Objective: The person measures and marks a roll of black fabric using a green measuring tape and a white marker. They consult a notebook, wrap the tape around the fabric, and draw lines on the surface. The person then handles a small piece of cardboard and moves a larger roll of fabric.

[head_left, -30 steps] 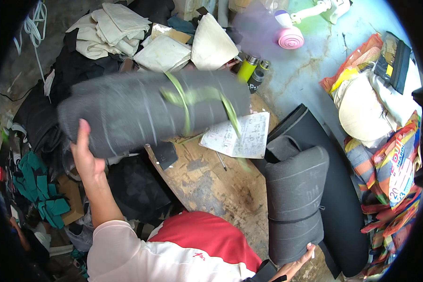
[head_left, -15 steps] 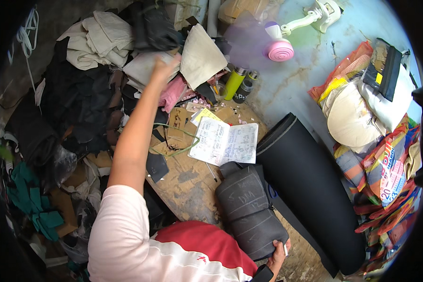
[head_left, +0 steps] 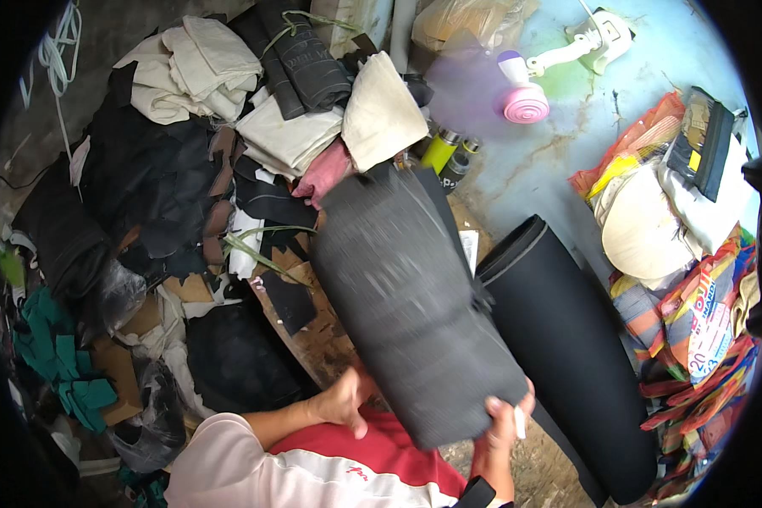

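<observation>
I see the right hand (head_left: 504, 419) gripping the bundle (head_left: 415, 296) by its near end, long axis running away and leftward over the table (head_left: 326, 351); the left hand (head_left: 343, 402), open, is just beside it.

Single head-worn fisheye view, looking down from close above the desk (head_left: 320, 349), wearer's shirt (head_left: 313, 476) near at 6 o'clock, wide coverage
</observation>
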Demonstrator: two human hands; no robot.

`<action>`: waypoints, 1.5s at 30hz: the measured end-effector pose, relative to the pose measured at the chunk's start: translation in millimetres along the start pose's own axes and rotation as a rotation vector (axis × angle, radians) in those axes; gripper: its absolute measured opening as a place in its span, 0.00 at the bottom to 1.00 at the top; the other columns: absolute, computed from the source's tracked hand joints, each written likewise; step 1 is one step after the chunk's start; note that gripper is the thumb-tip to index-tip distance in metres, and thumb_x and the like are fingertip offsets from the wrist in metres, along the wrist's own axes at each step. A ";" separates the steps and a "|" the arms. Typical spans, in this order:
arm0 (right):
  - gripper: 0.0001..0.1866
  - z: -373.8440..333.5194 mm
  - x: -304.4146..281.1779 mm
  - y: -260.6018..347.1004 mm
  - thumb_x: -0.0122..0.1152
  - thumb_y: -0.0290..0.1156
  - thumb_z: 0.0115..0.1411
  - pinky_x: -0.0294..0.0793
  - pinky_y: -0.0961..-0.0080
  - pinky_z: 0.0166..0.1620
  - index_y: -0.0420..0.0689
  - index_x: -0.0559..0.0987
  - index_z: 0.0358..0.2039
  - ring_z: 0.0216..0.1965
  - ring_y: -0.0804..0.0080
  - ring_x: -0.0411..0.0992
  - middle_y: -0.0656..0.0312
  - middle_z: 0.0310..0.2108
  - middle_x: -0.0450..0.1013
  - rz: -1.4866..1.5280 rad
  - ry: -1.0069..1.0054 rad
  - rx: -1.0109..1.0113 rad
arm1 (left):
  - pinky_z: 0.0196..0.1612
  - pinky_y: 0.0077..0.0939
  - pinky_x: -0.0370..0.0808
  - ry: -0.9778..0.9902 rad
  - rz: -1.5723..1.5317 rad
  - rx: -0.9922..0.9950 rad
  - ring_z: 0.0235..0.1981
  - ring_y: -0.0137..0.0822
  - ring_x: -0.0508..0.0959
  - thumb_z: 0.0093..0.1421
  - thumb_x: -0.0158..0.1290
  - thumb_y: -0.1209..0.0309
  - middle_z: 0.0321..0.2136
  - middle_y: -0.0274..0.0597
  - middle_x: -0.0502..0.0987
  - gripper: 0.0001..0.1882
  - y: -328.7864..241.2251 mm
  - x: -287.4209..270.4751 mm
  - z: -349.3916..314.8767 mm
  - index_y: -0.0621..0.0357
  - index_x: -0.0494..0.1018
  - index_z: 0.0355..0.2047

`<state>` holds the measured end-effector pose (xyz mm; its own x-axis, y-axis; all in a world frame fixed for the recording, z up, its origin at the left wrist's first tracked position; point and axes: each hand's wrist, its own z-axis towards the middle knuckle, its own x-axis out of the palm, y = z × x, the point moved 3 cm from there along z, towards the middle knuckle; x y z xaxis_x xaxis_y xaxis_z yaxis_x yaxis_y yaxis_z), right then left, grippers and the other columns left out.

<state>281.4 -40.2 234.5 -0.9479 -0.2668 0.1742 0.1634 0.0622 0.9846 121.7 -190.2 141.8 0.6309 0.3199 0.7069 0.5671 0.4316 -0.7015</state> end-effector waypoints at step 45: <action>0.26 32.8 68.4 -128.8 0.53 0.51 0.57 0.72 0.60 0.32 0.37 0.78 0.21 0.24 0.48 0.73 0.45 0.18 0.72 -1.235 0.691 -0.033 | 0.44 0.23 0.72 0.086 0.447 -0.494 0.41 0.30 0.74 0.63 0.48 0.70 0.41 0.42 0.75 0.14 57.9 -34.9 78.3 0.64 0.69 0.46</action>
<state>186.6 -34.9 119.1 -0.1623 -0.5424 -0.8243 -0.6451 -0.5738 0.5046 91.0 -110.4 83.6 0.8897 0.3010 0.3432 0.4043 -0.1702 -0.8987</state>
